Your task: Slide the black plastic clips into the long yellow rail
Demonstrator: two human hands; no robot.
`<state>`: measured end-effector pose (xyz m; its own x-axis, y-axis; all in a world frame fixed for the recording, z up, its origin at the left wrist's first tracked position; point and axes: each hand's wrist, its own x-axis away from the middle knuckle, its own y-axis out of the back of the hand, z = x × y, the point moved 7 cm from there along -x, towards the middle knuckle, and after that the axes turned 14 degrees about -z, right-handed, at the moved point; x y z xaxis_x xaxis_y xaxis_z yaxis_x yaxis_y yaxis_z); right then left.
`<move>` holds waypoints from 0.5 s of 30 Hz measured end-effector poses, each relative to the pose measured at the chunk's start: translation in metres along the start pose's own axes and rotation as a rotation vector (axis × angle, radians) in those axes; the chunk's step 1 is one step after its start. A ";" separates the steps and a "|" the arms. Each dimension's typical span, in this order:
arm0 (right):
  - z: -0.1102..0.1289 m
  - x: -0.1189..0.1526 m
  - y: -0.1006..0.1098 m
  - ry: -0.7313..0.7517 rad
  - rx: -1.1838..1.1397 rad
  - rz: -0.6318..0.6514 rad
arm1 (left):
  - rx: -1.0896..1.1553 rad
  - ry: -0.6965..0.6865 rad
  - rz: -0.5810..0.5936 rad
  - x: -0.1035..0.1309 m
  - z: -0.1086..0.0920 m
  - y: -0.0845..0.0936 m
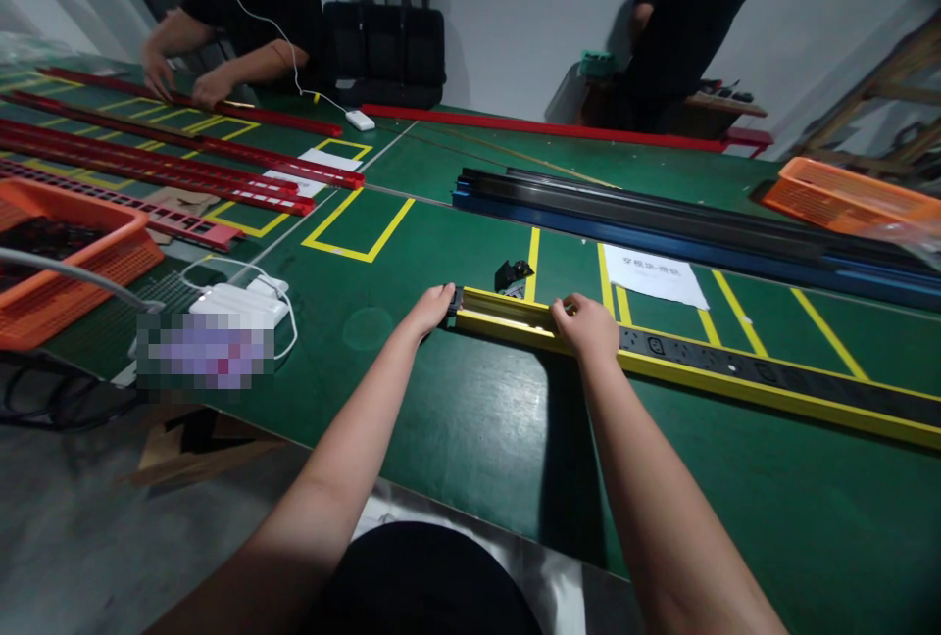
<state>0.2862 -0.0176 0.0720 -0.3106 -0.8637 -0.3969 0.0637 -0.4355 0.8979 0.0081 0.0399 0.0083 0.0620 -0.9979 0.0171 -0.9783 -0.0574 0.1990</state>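
A long yellow rail [735,390] lies across the green table [470,419], with black socket modules [706,358] filling its right part. Its left stretch is an open channel. My left hand [432,310] is closed round the rail's left end, at a small black end piece [455,302]. My right hand [589,326] is closed over the channel, just left of the modules; its fingertips reach inside, and what they touch there is hidden. Small black parts [513,274] lie just behind the rail, between my hands.
Dark blue and black rails [662,223] lie behind, near a printed sheet [654,275]. Red rails [147,160], an orange basket [74,263] and a white adapter [239,310] are left. A person works at the back left; another stands back right. An orange crate [845,199] is right.
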 end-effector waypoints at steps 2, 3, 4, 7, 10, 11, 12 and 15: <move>0.000 0.000 0.000 -0.003 0.004 0.007 | -0.027 -0.005 0.007 0.000 -0.001 0.001; 0.000 0.000 -0.001 -0.003 0.007 0.011 | -0.039 -0.006 0.009 0.000 -0.002 0.002; 0.000 0.000 -0.001 -0.004 0.010 0.014 | -0.048 -0.006 0.013 0.001 -0.003 0.002; 0.000 0.000 -0.001 -0.004 0.018 0.018 | -0.058 0.002 0.039 0.002 -0.007 0.002; 0.000 0.000 -0.002 -0.004 0.022 0.022 | -0.067 0.017 0.060 0.002 -0.008 0.001; 0.000 0.001 -0.002 -0.007 0.024 0.027 | -0.074 0.016 0.059 0.002 -0.008 0.001; 0.000 0.001 -0.003 -0.009 0.026 0.033 | -0.081 0.012 0.055 0.001 -0.008 0.002; 0.000 0.001 -0.003 -0.012 0.034 0.044 | -0.098 -0.006 0.064 -0.001 -0.006 0.002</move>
<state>0.2859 -0.0171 0.0686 -0.3192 -0.8787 -0.3550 0.0450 -0.3882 0.9205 0.0071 0.0408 0.0148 -0.0016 -0.9996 0.0272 -0.9562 0.0095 0.2925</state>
